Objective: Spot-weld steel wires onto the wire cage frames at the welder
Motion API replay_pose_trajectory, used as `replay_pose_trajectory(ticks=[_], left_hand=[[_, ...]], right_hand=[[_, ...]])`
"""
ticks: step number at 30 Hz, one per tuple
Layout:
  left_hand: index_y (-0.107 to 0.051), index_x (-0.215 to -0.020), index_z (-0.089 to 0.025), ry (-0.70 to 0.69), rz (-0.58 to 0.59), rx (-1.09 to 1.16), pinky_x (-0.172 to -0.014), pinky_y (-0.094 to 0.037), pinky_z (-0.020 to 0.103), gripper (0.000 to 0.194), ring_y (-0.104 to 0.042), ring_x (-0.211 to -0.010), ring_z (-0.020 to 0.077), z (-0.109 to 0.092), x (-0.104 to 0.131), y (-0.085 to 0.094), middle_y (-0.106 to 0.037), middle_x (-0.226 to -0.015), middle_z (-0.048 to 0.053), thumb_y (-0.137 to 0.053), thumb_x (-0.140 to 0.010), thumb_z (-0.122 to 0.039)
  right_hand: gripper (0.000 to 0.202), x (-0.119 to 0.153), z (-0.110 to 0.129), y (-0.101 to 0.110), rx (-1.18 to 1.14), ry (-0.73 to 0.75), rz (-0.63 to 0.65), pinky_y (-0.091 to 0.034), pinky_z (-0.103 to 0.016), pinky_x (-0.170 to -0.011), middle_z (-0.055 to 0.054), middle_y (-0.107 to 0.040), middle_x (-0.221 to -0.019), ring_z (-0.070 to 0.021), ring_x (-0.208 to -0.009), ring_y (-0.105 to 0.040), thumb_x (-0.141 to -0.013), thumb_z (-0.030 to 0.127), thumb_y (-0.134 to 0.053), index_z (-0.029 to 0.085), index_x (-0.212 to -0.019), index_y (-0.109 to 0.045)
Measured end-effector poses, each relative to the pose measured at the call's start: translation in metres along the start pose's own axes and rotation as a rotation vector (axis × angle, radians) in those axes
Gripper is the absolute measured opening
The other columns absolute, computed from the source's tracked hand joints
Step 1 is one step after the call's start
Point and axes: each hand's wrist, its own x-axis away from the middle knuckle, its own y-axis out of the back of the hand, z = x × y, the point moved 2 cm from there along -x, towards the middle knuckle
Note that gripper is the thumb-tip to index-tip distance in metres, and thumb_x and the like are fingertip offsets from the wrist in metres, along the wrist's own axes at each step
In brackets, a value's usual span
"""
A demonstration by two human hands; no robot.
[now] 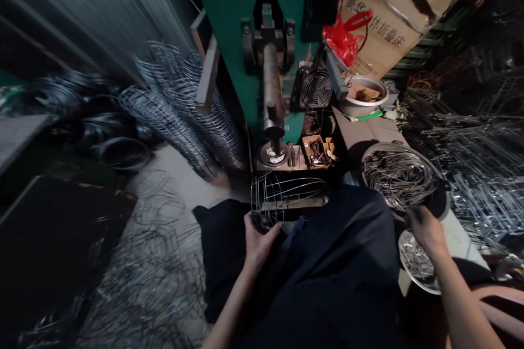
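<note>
My left hand [261, 234] is closed around the near end of a wire frame [286, 190], a cage of bent wires lying across in front of the machine, above my lap. My right hand [423, 229] is at the near edge of a round container [397, 174] filled with coiled wire pieces. Dark coverings hide its fingertips, so what it grips, if anything, cannot be made out. Just below it is a white bowl [417, 262] of small metal pieces, partly covered by my right wrist.
A green machine [225, 5] with a metal cylinder [272, 87] rises ahead. Stacked wire rings [176, 114] lean at its left. Loose wires [147, 262] cover the floor at left. Wire frames [491, 196] pile up at right. A small fan [315, 88] stands beside the machine.
</note>
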Motion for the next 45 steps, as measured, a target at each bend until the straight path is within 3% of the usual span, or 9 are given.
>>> replay_pose_trajectory(ticks=[2,6,11,17,22,27,34,39,45], left_hand=[[-0.044,-0.111,-0.022,-0.027,-0.019,-0.063,-0.065,-0.049,0.025,0.063,-0.056,-0.069,0.0126,-0.002,0.001,0.0,-0.053,-0.083,-0.004,-0.084,-0.065,-0.037],[-0.044,-0.113,-0.021,-0.054,-0.054,-0.156,-0.063,-0.05,0.026,0.062,-0.057,-0.065,0.0135,-0.008,0.003,0.002,-0.056,-0.081,-0.003,-0.081,-0.067,-0.04],[-0.043,-0.113,-0.021,-0.094,-0.087,-0.268,-0.065,-0.053,0.029,0.062,-0.061,-0.07,0.0165,-0.021,-0.001,0.009,-0.06,-0.087,0.001,-0.079,-0.069,-0.043],[-0.044,-0.114,-0.02,-0.108,-0.123,-0.37,-0.069,-0.054,0.035,0.061,-0.065,-0.077,0.0224,-0.027,-0.009,0.014,-0.064,-0.09,0.005,-0.077,-0.068,-0.043],[-0.044,-0.113,-0.019,-0.101,-0.113,-0.376,-0.07,-0.055,0.035,0.06,-0.065,-0.076,0.0222,-0.022,-0.014,0.013,-0.065,-0.088,0.005,-0.077,-0.068,-0.042],[-0.044,-0.117,-0.019,-0.115,-0.092,-0.386,-0.077,-0.055,0.038,0.062,-0.067,-0.087,0.0247,-0.023,-0.014,0.008,-0.066,-0.098,0.009,-0.077,-0.069,-0.04],[-0.045,-0.118,-0.019,-0.134,-0.116,-0.388,-0.077,-0.056,0.039,0.062,-0.068,-0.088,0.026,-0.038,-0.009,0.003,-0.067,-0.097,0.009,-0.077,-0.07,-0.042],[-0.045,-0.119,-0.019,-0.134,-0.149,-0.344,-0.077,-0.056,0.039,0.064,-0.068,-0.087,0.0258,-0.041,-0.008,0.007,-0.066,-0.098,0.008,-0.078,-0.07,-0.043],[-0.045,-0.121,-0.018,-0.11,-0.179,-0.331,-0.072,-0.055,0.037,0.067,-0.067,-0.083,0.0243,-0.043,-0.011,0.01,-0.066,-0.097,0.009,-0.078,-0.07,-0.046]], right_hand=[[0.034,-0.011,0.077,0.008,-0.304,0.124,0.06,-0.054,-0.034,-0.064,-0.009,-0.071,-0.08,-0.0236,-0.069,-0.067,-0.083,0.051,-0.055,0.02,-0.094,-0.064],[0.029,0.0,0.224,0.012,-0.715,0.416,0.406,-0.055,-0.03,-0.067,-0.006,-0.071,-0.086,-0.0176,-0.069,-0.067,-0.089,0.044,-0.058,0.018,-0.098,-0.068],[0.023,0.026,0.316,0.003,-0.648,0.756,0.591,-0.052,-0.031,-0.086,-0.004,-0.075,-0.098,-0.0194,-0.092,-0.069,-0.092,0.032,-0.055,0.022,-0.104,-0.073],[0.018,0.017,0.319,-0.016,-0.574,0.77,0.305,-0.047,-0.028,-0.07,-0.002,-0.066,-0.079,-0.017,-0.075,-0.06,-0.078,0.014,-0.05,0.019,-0.084,-0.066],[0.019,0.006,0.303,-0.026,-0.695,0.591,0.51,-0.048,-0.028,-0.071,0.0,-0.066,-0.072,-0.0164,-0.072,-0.062,-0.082,0.017,-0.047,0.02,-0.077,-0.065],[0.021,0.013,0.316,-0.021,-0.535,0.819,0.559,-0.044,-0.041,-0.101,-0.007,-0.072,-0.113,-0.0244,-0.118,-0.061,-0.093,0.029,-0.057,0.025,-0.105,-0.074],[0.031,0.025,0.326,-0.046,-0.3,1.058,0.402,-0.028,-0.061,-0.106,-0.006,-0.072,-0.115,-0.0293,-0.126,-0.056,-0.095,0.016,-0.052,0.029,-0.12,-0.067],[0.036,0.031,0.331,-0.045,-0.374,1.136,0.243,-0.028,-0.056,-0.107,-0.006,-0.073,-0.113,-0.026,-0.123,-0.058,-0.095,0.012,-0.052,0.029,-0.124,-0.066],[0.021,0.026,0.347,-0.039,-0.54,1.1,0.234,-0.042,-0.046,-0.098,-0.005,-0.075,-0.104,-0.0246,-0.114,-0.063,-0.096,0.024,-0.056,0.027,-0.109,-0.072]])
